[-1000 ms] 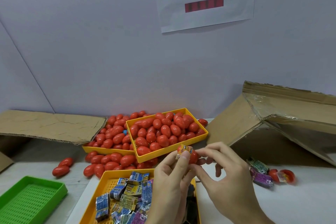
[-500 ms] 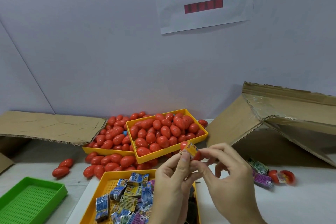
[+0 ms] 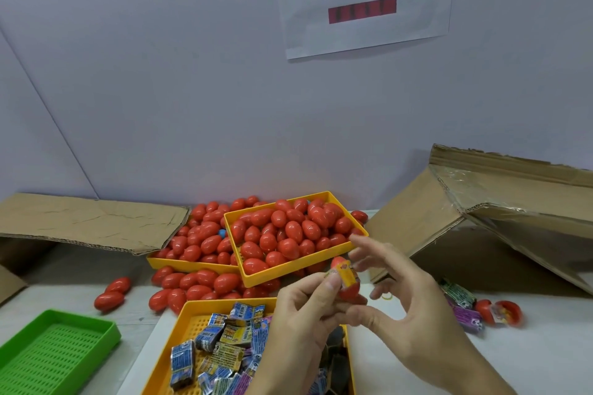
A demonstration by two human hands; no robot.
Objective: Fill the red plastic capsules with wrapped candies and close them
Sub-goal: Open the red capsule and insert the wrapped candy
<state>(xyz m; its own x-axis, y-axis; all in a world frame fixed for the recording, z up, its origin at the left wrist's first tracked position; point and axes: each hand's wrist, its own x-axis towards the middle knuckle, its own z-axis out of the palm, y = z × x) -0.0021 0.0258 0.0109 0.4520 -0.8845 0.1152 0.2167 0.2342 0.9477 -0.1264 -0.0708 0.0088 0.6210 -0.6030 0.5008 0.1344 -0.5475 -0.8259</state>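
Right hand (image 3: 414,308) fingers now spread, left hand (image 3: 308,314) alone pinching candy-stuffed capsule (image 3: 348,279).

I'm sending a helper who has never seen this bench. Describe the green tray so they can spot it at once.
Start at the flattened cardboard along the wall on the left, then come toward the near table edge. The green tray sits there at the bottom left corner, left of the yellow tray of candies. It is the only green tray, and nothing is seen in it.

Bare white tabletop (image 3: 545,359) right of the near yellow plastic candy tray (image 3: 192,324) looks passable; behind it, loose red egg-shaped capsules (image 3: 199,282) crowd things.
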